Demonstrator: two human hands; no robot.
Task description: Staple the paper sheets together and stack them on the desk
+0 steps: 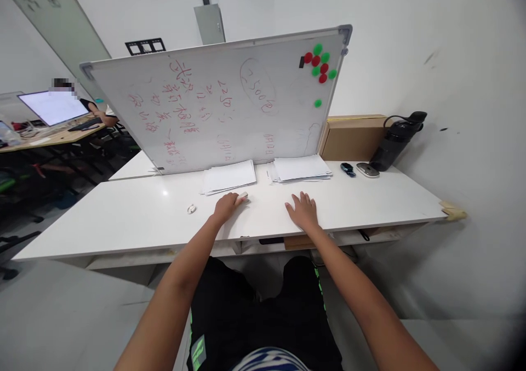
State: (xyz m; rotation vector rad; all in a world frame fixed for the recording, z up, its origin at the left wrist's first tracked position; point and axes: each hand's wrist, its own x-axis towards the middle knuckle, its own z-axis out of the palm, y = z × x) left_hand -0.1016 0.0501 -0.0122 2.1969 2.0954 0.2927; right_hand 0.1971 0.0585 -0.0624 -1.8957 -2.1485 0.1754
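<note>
My left hand (226,207) rests at the middle of the white desk (135,212), its fingers closed on a small whitish object (244,195) whose kind I cannot make out. To the right, my right hand (303,213) lies flat on the desktop with its fingers spread and nothing in it. Just beyond my left hand is a stack of white paper (230,177). A second paper stack (302,168) lies beyond my right hand. A small white looped item (191,209) sits on the desk to the left of my left hand.
Behind the papers leans a whiteboard (238,124) with red writing and round magnets (324,68). At the right stand a cardboard box (353,140) and a black bottle (396,141), near a watch (347,169) and a computer mouse (367,170). A person (107,118) sits by a monitor (53,107) far left.
</note>
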